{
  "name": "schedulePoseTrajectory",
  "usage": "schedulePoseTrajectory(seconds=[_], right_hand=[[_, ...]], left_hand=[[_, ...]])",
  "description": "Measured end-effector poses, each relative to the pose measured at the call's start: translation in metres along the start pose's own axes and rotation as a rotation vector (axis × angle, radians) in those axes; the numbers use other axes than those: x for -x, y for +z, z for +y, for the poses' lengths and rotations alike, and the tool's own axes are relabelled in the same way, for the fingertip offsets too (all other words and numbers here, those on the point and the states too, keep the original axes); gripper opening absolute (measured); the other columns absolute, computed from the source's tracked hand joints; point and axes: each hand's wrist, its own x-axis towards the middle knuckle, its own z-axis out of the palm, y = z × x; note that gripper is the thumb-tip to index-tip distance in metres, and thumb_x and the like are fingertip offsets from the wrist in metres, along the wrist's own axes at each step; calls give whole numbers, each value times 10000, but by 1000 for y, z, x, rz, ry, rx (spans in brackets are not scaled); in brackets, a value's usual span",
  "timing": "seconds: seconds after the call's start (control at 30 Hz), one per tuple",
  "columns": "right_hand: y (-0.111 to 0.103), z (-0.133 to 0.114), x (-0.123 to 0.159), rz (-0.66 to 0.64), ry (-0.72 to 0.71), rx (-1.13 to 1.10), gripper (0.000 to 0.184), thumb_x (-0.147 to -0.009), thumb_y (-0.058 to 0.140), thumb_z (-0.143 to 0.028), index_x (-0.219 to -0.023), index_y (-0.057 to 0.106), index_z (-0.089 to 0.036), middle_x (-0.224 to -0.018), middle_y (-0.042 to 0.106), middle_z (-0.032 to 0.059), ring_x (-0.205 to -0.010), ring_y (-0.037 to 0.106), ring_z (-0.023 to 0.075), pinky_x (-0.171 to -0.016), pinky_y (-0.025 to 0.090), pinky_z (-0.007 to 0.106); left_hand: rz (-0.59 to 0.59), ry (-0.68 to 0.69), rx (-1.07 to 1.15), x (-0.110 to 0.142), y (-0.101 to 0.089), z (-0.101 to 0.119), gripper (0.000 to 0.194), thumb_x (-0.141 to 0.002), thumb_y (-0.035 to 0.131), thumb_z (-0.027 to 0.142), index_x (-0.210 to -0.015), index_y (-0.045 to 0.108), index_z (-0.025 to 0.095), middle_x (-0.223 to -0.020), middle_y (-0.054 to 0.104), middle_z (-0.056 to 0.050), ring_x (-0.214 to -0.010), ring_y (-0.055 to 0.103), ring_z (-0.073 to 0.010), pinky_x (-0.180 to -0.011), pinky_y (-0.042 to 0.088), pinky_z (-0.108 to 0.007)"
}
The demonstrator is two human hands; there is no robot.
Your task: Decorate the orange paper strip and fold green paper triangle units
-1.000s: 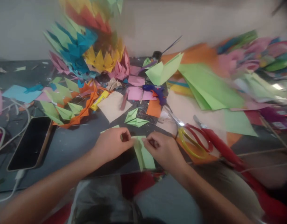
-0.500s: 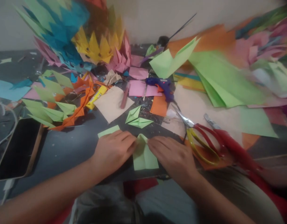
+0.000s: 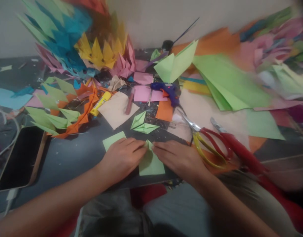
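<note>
Both hands now lie flat: the left hand (image 3: 120, 158) and right hand (image 3: 178, 158) press the green paper (image 3: 151, 163) onto the table (image 3: 72, 154), fingers outstretched, where a second ago they pinched it, suggesting creasing.

Both hands flat, palms down, left hand (image 3: 121, 157), right hand (image 3: 179, 158), fingertips nearly meeting; forearms converging
</note>
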Motion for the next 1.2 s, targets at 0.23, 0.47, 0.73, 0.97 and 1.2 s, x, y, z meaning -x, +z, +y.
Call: schedulePoseTrajectory(seconds=[0.23, 0.47, 0.73, 0.97, 1.2], right_hand=[[1, 5, 0, -25, -28, 1, 328, -947, 341, -167, -1012, 660, -129, -1007, 681, 90, -824, 611, 160, -690, 527, 285], [5, 8, 3, -67, -21, -26, 302, -944, 355, -173, -1023, 644, -143, -1038, 665, 74, -849, 598, 164, -710, 517, 288], [5, 7, 1, -101, -45, 23, 275, -925, 385, -149, -1041, 635, -146, -1051, 653, 74, -844, 586, 178, -695, 510, 299], [6, 9, 1, -125, -51, 52, 262, -926, 399, -173, -1057, 626, -175, -1051, 644, 64, -847, 576, 168, -690, 500, 291], [6, 8, 1, -132, -49, 35, 254, -921, 406, -164, -1061, 618, -167, -1059, 640, 64, -837, 572, 174, -678, 506, 300]], left_hand=[[2, 19, 0, 0, 0, 1, 204, -904, 443, 183, -978, 630, 150, -1021, 649, -66, -868, 591, -184, -707, 489, -323], [-35, 34, 1, 2, 2, 0, 178, -886, 474, 161, -974, 627, 141, -1069, 640, -65, -911, 581, -198, -732, 489, -332], [-57, 39, 11, 1, 0, -1, 174, -875, 486, 150, -971, 630, 133, -1084, 638, -70, -921, 577, -204, -748, 499, -336], [-27, 52, 34, 0, 0, -1, 171, -876, 481, 159, -931, 639, 120, -1042, 648, -82, -905, 585, -204, -754, 514, -354], [-32, 47, 36, 2, 1, -1, 182, -876, 484, 187, -958, 634, 125, -1057, 641, -89, -927, 584, -206, -773, 513, -358]])
